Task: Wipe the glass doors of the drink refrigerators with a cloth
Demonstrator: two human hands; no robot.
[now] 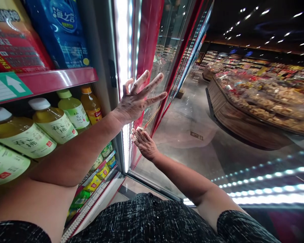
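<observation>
My left hand (138, 98) is raised with its fingers spread, held near the red edge of the open glass fridge door (167, 50). Just below it, my right hand (143, 141) reaches to the same door edge with its fingers curled and pressed together against the frame; whether anything lies in them I cannot tell. A thin tan strip (152, 118) runs along the glass just above the right hand's fingers. Yellow drink bottles (53, 123) lie on the fridge shelf to the left of my left forearm.
A red fridge shelf (55, 80) above carries a blue packet (63, 30) and a red-yellow packet (10, 40). Lower shelves hold small yellow and green cartons (98, 173). Beyond the glass lie a shop aisle floor (192, 125) and a wooden island of packed goods (258, 101).
</observation>
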